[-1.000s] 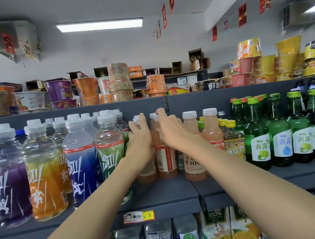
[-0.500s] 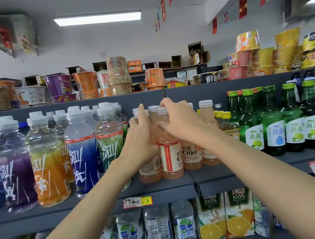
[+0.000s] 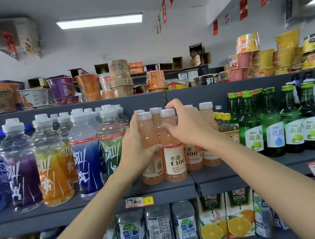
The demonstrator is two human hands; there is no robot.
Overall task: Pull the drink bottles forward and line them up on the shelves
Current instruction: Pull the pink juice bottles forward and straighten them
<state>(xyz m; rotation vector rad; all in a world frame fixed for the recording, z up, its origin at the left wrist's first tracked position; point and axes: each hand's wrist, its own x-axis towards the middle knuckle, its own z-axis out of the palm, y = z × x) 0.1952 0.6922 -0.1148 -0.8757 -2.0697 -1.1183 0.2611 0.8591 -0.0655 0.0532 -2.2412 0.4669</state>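
Several pale pink C100 drink bottles with white caps stand on the grey middle shelf. My left hand grips the front left pink bottle round its body. My right hand curls over the front right pink bottle, fingers at its cap and thumb on its neck. Both bottles stand near the shelf's front edge. More pink bottles stand behind and to the right, partly hidden by my right hand.
Tall sports drink bottles crowd the shelf to the left, green glass bottles to the right. Instant noodle cups fill the top shelf. Water bottles and orange juice cartons stand below.
Both hands have drawn the two pink bottles forward to the shelf's front edge. The right hand has shifted from behind the bottles onto the front right one.
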